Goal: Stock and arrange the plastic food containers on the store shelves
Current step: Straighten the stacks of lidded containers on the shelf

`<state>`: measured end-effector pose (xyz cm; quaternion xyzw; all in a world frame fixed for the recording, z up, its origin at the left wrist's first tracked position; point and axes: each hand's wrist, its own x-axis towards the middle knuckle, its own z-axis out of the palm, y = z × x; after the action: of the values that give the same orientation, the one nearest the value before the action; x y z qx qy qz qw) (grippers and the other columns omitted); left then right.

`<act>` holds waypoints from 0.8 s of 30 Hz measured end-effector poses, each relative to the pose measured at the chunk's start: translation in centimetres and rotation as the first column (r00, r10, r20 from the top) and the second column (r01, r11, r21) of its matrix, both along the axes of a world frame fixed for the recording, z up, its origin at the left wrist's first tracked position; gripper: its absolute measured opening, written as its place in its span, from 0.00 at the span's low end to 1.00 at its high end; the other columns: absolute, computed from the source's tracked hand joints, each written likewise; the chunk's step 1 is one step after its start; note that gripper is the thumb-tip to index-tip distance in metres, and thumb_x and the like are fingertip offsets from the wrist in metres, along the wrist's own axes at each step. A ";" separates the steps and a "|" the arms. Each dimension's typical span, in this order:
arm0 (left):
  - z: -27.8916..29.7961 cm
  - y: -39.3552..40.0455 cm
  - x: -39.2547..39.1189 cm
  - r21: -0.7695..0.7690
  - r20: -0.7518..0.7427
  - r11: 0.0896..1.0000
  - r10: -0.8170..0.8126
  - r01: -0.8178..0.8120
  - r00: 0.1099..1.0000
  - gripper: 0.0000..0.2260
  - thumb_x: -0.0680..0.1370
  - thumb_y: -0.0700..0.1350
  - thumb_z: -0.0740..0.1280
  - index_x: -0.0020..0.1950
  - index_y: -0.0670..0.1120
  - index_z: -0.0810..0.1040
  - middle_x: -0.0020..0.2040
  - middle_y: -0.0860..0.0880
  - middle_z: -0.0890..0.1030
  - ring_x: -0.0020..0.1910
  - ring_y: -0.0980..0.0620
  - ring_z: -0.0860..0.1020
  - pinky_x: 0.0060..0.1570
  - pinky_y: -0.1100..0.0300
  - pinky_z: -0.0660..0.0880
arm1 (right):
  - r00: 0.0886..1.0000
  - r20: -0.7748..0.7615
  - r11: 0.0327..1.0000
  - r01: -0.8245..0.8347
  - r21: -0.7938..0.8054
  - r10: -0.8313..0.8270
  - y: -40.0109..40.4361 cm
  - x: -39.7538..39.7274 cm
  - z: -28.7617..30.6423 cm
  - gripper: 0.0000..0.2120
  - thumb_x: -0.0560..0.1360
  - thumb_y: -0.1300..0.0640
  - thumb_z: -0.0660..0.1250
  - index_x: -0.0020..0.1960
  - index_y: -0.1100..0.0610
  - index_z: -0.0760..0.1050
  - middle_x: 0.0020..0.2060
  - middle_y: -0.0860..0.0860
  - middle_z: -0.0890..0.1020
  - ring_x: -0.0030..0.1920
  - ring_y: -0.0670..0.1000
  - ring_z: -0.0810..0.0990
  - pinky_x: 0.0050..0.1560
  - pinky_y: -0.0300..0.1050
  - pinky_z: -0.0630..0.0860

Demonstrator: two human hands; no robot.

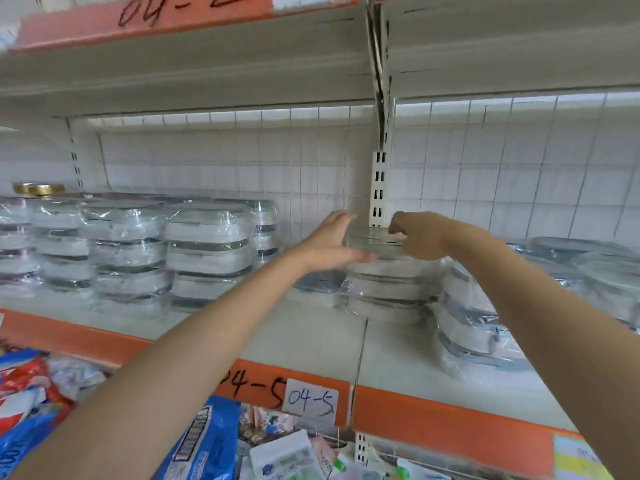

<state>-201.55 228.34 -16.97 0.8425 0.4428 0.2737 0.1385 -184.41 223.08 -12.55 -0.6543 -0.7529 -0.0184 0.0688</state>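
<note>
White metal shelf with an orange front strip carries film-wrapped stacks of rounded plastic containers along its left. A shorter wrapped stack stands mid-shelf before the slotted upright. Left hand lies flat against its top container, fingers straight and spread; right hand curls its fingers, pinching the lid's edge.

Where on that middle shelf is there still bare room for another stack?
Bare white shelf board lies between the wrapped clear plastic container stacks on the left and the round stack both hands reach, plus a front strip behind the orange edge. The left end and right side are crowded.
</note>
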 end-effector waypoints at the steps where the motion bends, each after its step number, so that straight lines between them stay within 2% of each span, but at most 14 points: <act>1: 0.5 0.1 0.9 0.004 -0.115 1.000 -0.007 0.008 0.993 0.47 0.69 0.62 0.71 0.78 0.45 0.50 0.78 0.49 0.50 0.76 0.50 0.51 0.74 0.54 0.51 | 0.999 -0.035 1.000 0.006 0.014 -0.005 -0.5 0.3 0.0 0.22 0.76 0.67 0.53 0.69 0.58 0.64 0.66 0.57 0.71 0.63 0.58 0.70 0.58 0.47 0.70; 3: 0.7 0.3 2.6 0.043 -0.309 0.999 0.008 0.005 0.951 0.49 0.67 0.65 0.71 0.78 0.44 0.50 0.78 0.47 0.51 0.76 0.46 0.50 0.74 0.50 0.51 | 0.997 -0.072 0.999 0.029 0.022 -0.027 -1.3 0.9 -0.3 0.22 0.77 0.67 0.54 0.70 0.57 0.64 0.66 0.57 0.71 0.64 0.57 0.70 0.60 0.47 0.70; 4: 0.5 0.4 3.3 0.062 -0.343 0.998 0.019 0.003 0.939 0.49 0.67 0.64 0.72 0.77 0.43 0.52 0.77 0.46 0.53 0.76 0.45 0.52 0.73 0.50 0.53 | 0.996 -0.077 0.999 0.046 0.019 -0.045 -1.7 1.2 -0.3 0.23 0.76 0.67 0.54 0.70 0.57 0.63 0.67 0.57 0.70 0.65 0.57 0.70 0.62 0.47 0.69; 7: 0.2 0.8 3.9 0.088 -0.274 0.996 0.033 -0.009 0.961 0.50 0.63 0.61 0.77 0.75 0.43 0.56 0.75 0.45 0.56 0.74 0.43 0.57 0.71 0.49 0.61 | 0.993 -0.085 0.995 0.091 0.050 -0.086 -2.7 2.3 0.3 0.27 0.75 0.70 0.54 0.72 0.59 0.61 0.70 0.56 0.68 0.68 0.56 0.68 0.67 0.47 0.65; 11: 0.8 -0.3 1.2 0.150 -0.268 0.989 0.048 -0.007 0.962 0.50 0.60 0.66 0.75 0.74 0.49 0.56 0.73 0.45 0.57 0.72 0.42 0.58 0.68 0.43 0.65 | 0.990 -0.123 0.987 0.088 0.135 -0.071 -3.0 2.4 1.2 0.28 0.75 0.71 0.54 0.73 0.59 0.61 0.72 0.55 0.66 0.71 0.54 0.64 0.71 0.46 0.61; 14: 1.4 -1.8 -2.2 0.188 -0.308 0.982 0.049 0.010 0.950 0.49 0.59 0.68 0.75 0.72 0.54 0.55 0.68 0.47 0.59 0.68 0.48 0.61 0.63 0.48 0.67 | 0.992 -0.122 0.986 0.060 0.156 -0.041 -2.5 1.4 1.1 0.28 0.75 0.72 0.53 0.73 0.59 0.61 0.72 0.55 0.66 0.71 0.53 0.65 0.71 0.45 0.61; 17: 2.8 -3.4 -6.2 0.262 -0.257 0.965 0.047 0.023 0.965 0.45 0.59 0.69 0.73 0.68 0.57 0.57 0.62 0.53 0.60 0.62 0.54 0.62 0.56 0.53 0.67 | 0.993 -0.115 0.988 0.041 0.150 -0.024 -1.2 0.2 0.7 0.27 0.75 0.72 0.53 0.73 0.59 0.61 0.72 0.54 0.66 0.71 0.53 0.66 0.69 0.43 0.61; 21: 4.9 -4.8 -10.4 0.293 -0.151 0.956 0.025 0.020 0.988 0.40 0.60 0.67 0.74 0.66 0.59 0.60 0.60 0.55 0.61 0.58 0.57 0.62 0.54 0.59 0.63 | 0.995 -0.070 0.995 0.070 0.075 -0.064 1.3 -1.1 -0.7 0.25 0.77 0.67 0.55 0.74 0.57 0.60 0.72 0.54 0.65 0.71 0.54 0.64 0.69 0.45 0.60; 24: 4.9 -5.3 -12.2 0.286 -0.150 0.958 0.029 0.016 0.988 0.38 0.61 0.65 0.75 0.65 0.60 0.61 0.61 0.55 0.62 0.58 0.57 0.63 0.52 0.60 0.62 | 0.992 0.008 0.992 0.124 -0.011 -0.124 2.6 -1.8 -2.5 0.26 0.76 0.58 0.63 0.73 0.56 0.62 0.71 0.53 0.67 0.70 0.55 0.66 0.68 0.47 0.63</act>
<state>-213.71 223.01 -12.07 0.8707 0.4105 0.2702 -0.0200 -186.22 225.68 -15.07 -0.7001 -0.7111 -0.0206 0.0608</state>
